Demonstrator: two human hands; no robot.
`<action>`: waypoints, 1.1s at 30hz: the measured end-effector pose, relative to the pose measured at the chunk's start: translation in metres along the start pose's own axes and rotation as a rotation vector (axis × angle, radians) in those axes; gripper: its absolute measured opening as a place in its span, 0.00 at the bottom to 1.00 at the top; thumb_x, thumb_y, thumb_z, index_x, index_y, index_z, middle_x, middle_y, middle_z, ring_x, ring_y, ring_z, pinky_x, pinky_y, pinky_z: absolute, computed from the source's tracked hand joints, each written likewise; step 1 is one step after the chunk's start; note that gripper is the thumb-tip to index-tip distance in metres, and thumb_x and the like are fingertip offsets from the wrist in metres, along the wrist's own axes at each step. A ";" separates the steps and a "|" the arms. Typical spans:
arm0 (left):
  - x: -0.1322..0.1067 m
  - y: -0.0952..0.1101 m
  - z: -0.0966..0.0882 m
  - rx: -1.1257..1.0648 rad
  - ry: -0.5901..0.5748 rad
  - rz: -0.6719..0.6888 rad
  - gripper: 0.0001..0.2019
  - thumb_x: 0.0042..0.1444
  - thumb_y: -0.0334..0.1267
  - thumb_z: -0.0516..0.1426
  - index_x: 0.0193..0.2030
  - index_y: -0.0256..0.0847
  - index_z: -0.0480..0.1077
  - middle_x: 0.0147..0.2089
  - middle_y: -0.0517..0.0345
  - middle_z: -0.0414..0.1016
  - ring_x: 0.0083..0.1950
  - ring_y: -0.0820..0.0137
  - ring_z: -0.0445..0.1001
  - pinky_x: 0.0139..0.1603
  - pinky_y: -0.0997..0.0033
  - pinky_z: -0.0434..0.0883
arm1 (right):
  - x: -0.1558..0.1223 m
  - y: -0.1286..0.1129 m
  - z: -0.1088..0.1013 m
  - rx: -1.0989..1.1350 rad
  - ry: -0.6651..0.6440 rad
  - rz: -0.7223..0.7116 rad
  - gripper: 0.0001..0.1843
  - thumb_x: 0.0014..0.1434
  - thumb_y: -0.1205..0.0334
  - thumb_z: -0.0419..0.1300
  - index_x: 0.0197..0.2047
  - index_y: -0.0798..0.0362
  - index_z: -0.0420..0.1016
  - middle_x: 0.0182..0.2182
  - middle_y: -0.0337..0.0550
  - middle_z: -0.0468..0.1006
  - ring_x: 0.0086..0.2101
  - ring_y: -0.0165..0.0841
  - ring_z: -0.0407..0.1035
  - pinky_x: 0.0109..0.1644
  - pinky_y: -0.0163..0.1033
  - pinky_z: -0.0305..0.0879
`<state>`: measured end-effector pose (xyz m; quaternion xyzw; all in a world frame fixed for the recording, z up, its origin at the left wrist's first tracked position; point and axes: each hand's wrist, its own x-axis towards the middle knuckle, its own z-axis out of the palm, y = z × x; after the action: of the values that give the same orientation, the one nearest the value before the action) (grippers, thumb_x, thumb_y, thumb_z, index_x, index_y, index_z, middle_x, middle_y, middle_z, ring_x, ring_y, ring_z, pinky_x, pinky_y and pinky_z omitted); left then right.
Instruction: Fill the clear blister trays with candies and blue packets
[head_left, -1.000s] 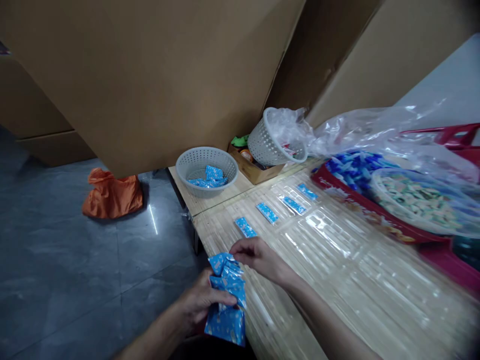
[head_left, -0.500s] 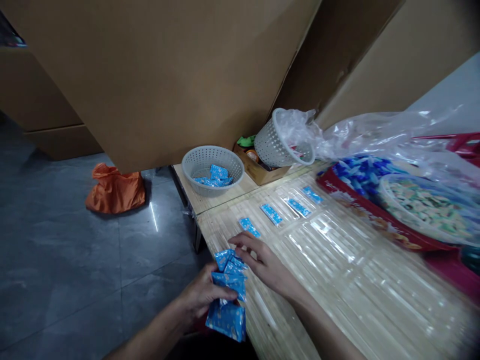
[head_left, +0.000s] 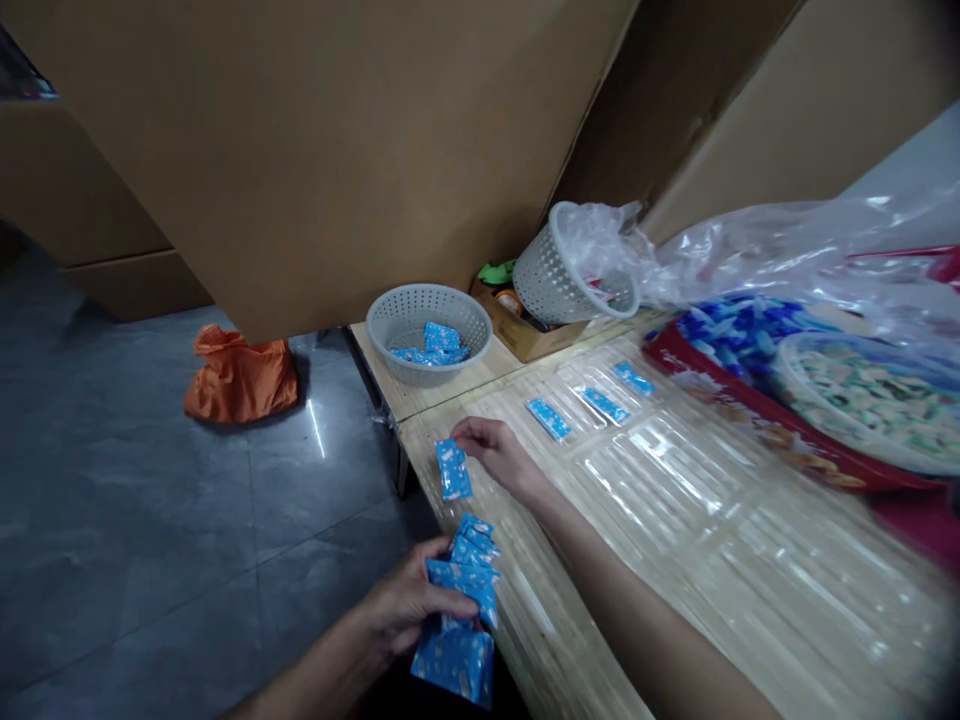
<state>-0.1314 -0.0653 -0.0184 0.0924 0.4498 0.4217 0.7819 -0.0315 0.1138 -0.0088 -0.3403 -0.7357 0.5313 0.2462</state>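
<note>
My left hand [head_left: 424,605] is closed around a bunch of small blue printed packets [head_left: 461,580], fanned out past the table's near left edge, thumb across them. The fingertips of my right hand [head_left: 499,455] pinch the upper end of a single blue packet [head_left: 453,470], which hangs tilted over the tray's left end. A clear plastic tray [head_left: 675,475] with long shallow compartments lies on the wooden table. Three blue packets, the nearest of them [head_left: 548,419] beside my right hand, sit in separate compartments along its far row. My right hand and forearm hide part of the tray.
Behind the tray stands a grey basket [head_left: 386,345] with several blue packets, near a small carton [head_left: 529,343] and a tilted grey basket [head_left: 547,280]. On the right, a red bag [head_left: 757,420] and a tub of wrapped pieces [head_left: 870,400]. An orange bag [head_left: 244,380] lies on the floor.
My right hand has moved up from the bunch and now pinches one packet. The packet seen at the tray's left end before no longer shows there. My left hand keeps its hold.
</note>
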 end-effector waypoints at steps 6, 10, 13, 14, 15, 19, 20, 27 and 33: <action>-0.008 -0.004 -0.003 0.041 -0.008 -0.003 0.27 0.30 0.30 0.69 0.43 0.38 0.72 0.29 0.59 0.75 0.27 0.71 0.73 0.34 0.68 0.71 | 0.003 0.008 0.008 -0.281 0.071 -0.003 0.08 0.48 0.73 0.59 0.32 0.55 0.78 0.31 0.43 0.76 0.27 0.29 0.66 0.33 0.34 0.61; -0.009 -0.001 0.003 0.059 -0.026 0.002 0.29 0.32 0.32 0.70 0.46 0.38 0.72 0.31 0.57 0.76 0.29 0.69 0.74 0.36 0.67 0.71 | -0.043 0.002 0.003 -0.196 0.054 0.017 0.08 0.56 0.66 0.57 0.33 0.55 0.79 0.28 0.42 0.77 0.26 0.29 0.66 0.31 0.33 0.60; -0.007 -0.002 0.008 0.066 -0.026 -0.004 0.28 0.31 0.32 0.70 0.45 0.37 0.72 0.32 0.57 0.76 0.29 0.70 0.74 0.39 0.68 0.71 | -0.084 -0.002 -0.001 0.004 -0.036 0.113 0.10 0.56 0.60 0.58 0.34 0.55 0.78 0.26 0.40 0.77 0.27 0.30 0.67 0.30 0.34 0.61; -0.006 -0.003 0.010 0.069 -0.032 -0.011 0.28 0.31 0.31 0.70 0.44 0.37 0.72 0.32 0.57 0.76 0.29 0.71 0.74 0.39 0.69 0.71 | -0.095 -0.003 -0.001 0.060 -0.042 0.143 0.10 0.55 0.59 0.58 0.33 0.56 0.78 0.26 0.40 0.77 0.28 0.31 0.68 0.31 0.34 0.62; -0.006 -0.004 0.012 0.073 -0.042 -0.019 0.28 0.31 0.31 0.70 0.44 0.37 0.73 0.32 0.57 0.77 0.29 0.71 0.74 0.39 0.69 0.71 | -0.103 -0.004 -0.001 0.097 -0.029 0.163 0.10 0.54 0.60 0.58 0.32 0.56 0.77 0.26 0.41 0.77 0.28 0.32 0.68 0.31 0.34 0.63; -0.003 -0.008 0.024 0.088 -0.068 -0.042 0.25 0.31 0.32 0.71 0.41 0.36 0.73 0.31 0.57 0.77 0.29 0.71 0.74 0.37 0.68 0.72 | -0.121 -0.009 0.001 0.069 0.156 0.169 0.09 0.55 0.60 0.56 0.29 0.55 0.75 0.25 0.41 0.76 0.28 0.32 0.68 0.32 0.35 0.62; -0.003 -0.009 0.027 0.093 -0.066 -0.042 0.25 0.30 0.32 0.71 0.40 0.35 0.74 0.31 0.56 0.77 0.29 0.70 0.74 0.37 0.68 0.72 | -0.123 -0.010 0.001 0.049 0.220 0.160 0.09 0.55 0.60 0.56 0.29 0.55 0.75 0.26 0.41 0.76 0.29 0.33 0.68 0.33 0.36 0.62; -0.006 -0.007 0.023 0.100 0.071 -0.059 0.28 0.27 0.32 0.72 0.40 0.36 0.71 0.31 0.56 0.78 0.29 0.66 0.76 0.37 0.64 0.73 | -0.143 -0.004 -0.030 0.031 0.571 0.118 0.12 0.56 0.55 0.56 0.33 0.54 0.74 0.27 0.41 0.75 0.29 0.33 0.66 0.33 0.36 0.62; -0.010 0.001 0.011 0.149 0.152 0.079 0.24 0.30 0.34 0.71 0.38 0.35 0.71 0.31 0.55 0.78 0.30 0.66 0.76 0.37 0.67 0.72 | -0.153 0.007 -0.036 -0.062 -0.011 0.117 0.10 0.55 0.59 0.57 0.30 0.54 0.77 0.27 0.42 0.75 0.28 0.32 0.68 0.33 0.36 0.62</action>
<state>-0.1265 -0.0696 -0.0051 0.1358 0.5337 0.4234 0.7193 0.0949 0.0206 -0.0043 -0.3873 -0.7320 0.5236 0.1999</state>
